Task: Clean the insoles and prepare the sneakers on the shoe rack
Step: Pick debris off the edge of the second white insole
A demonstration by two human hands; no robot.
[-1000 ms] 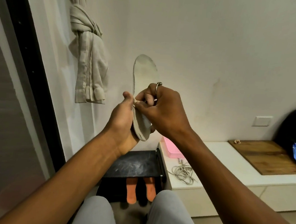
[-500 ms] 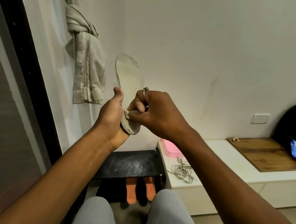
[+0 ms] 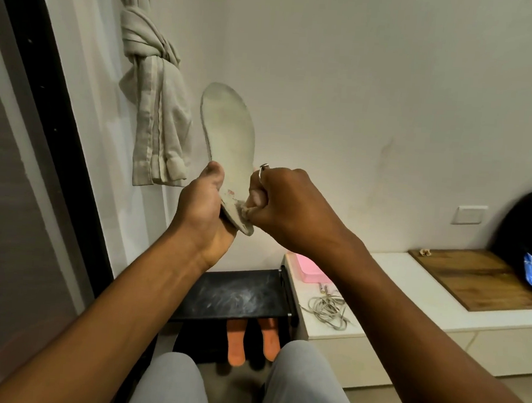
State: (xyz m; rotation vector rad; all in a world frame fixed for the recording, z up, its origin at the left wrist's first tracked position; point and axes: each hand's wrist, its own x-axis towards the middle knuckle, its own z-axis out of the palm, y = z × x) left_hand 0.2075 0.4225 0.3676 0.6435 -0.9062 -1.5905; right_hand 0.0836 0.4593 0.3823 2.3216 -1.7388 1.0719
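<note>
A pale grey insole [image 3: 228,132] stands nearly upright in front of me, toe end up. My left hand [image 3: 203,206] grips its heel end from the left, thumb on the face. My right hand [image 3: 282,202], with a ring on one finger, pinches a small whitish wad of cloth [image 3: 244,208] and presses it against the insole's heel area. Below, a black shoe rack [image 3: 239,294] shows a dusty top shelf, and two orange insoles [image 3: 250,338] lie under it. No sneakers are visible.
A knotted beige curtain [image 3: 153,105] hangs at the left beside a dark door frame [image 3: 43,123]. A white low cabinet [image 3: 408,305] at the right carries a pink box [image 3: 308,269], a tangled grey cable [image 3: 328,309], a wooden board [image 3: 486,276] and a dark bag [image 3: 530,226]. My knees are at the bottom.
The insole has turned, showing more of its face, and both hands shifted slightly. My right hand with the cloth has slid down toward the heel end.
</note>
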